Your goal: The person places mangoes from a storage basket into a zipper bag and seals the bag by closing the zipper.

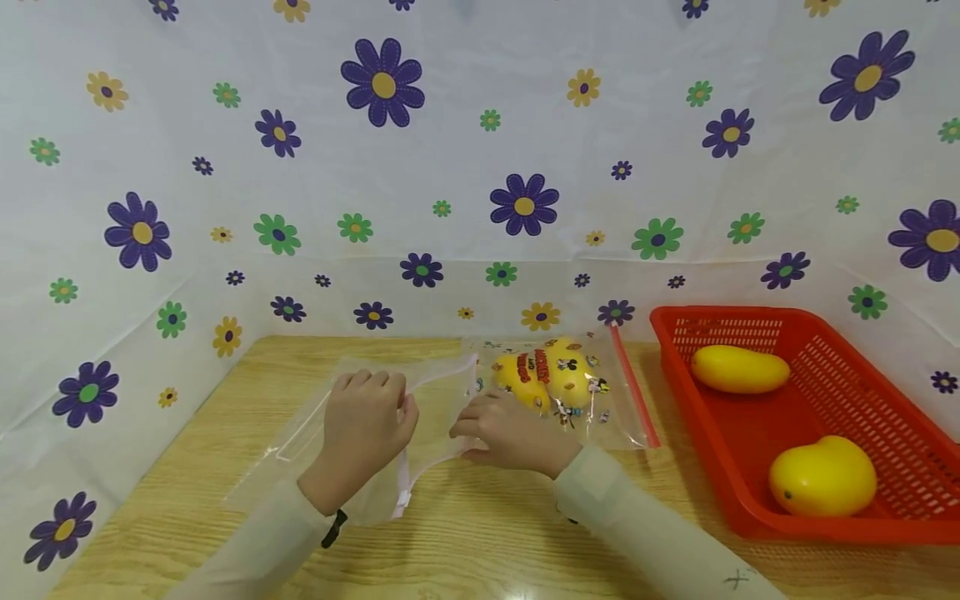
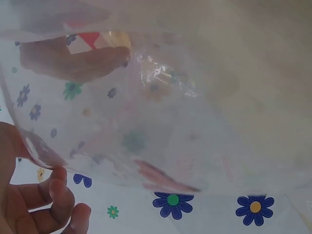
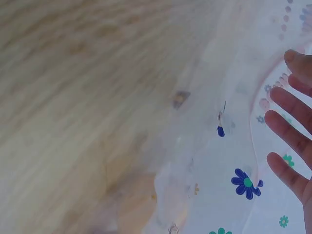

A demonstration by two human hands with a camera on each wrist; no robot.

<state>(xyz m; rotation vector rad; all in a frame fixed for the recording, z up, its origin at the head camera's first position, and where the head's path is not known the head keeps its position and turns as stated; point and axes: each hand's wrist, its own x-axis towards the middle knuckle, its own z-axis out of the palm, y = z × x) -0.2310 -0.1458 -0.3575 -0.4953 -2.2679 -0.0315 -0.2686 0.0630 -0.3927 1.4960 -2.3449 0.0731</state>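
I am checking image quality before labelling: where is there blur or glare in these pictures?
Head view: mostly sharp, small highlights on the printed bag; left wrist view: hazy through the clear bag, glare on its film; right wrist view: wooden table blurred, purple flower sharper.

Head view: red basket (image 1: pixel 750 425) cut off by right edge; both sleeves (image 1: pixel 645 525) run off the bottom; left grip's (image 1: pixel 363 425) fingertips hidden. Printed bag's (image 1: pixel 622 417) smallest pictures too small to read. Left wrist: clear zip bag (image 2: pixel 146 122) blurred. Right wrist: right grip (image 3: pixel 292 122) cut off by right edge, bench (image 3: pixel 73 97) blurred, left.
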